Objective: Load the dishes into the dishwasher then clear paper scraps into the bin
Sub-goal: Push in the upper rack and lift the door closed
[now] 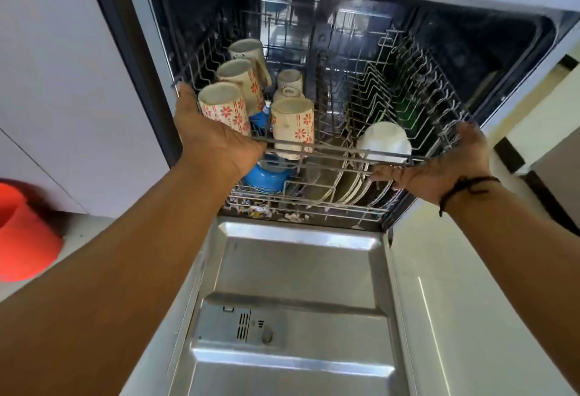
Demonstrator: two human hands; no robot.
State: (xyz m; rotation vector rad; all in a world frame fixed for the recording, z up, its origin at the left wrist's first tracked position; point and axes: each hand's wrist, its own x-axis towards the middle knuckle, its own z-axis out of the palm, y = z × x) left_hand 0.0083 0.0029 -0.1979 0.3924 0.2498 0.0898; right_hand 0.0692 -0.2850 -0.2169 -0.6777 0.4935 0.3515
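The dishwasher stands open, its steel door (292, 295) folded down below me. The upper wire rack (339, 150) holds several cream mugs with red flowers (226, 106) upside down on the left and a white bowl (384, 141) on the right. My left hand (213, 141) grips the rack's front left corner. My right hand (445, 163) grips its front right corner. Below, the lower rack (314, 204) holds a blue bowl (265, 175) and several plates (348, 182) on edge.
A red bucket (22, 232) stands on the pale floor at the left, beside white cabinet fronts (62, 81). Small paper scraps (260, 210) lie along the lower rack's front. More floor and a dark-edged unit lie to the right.
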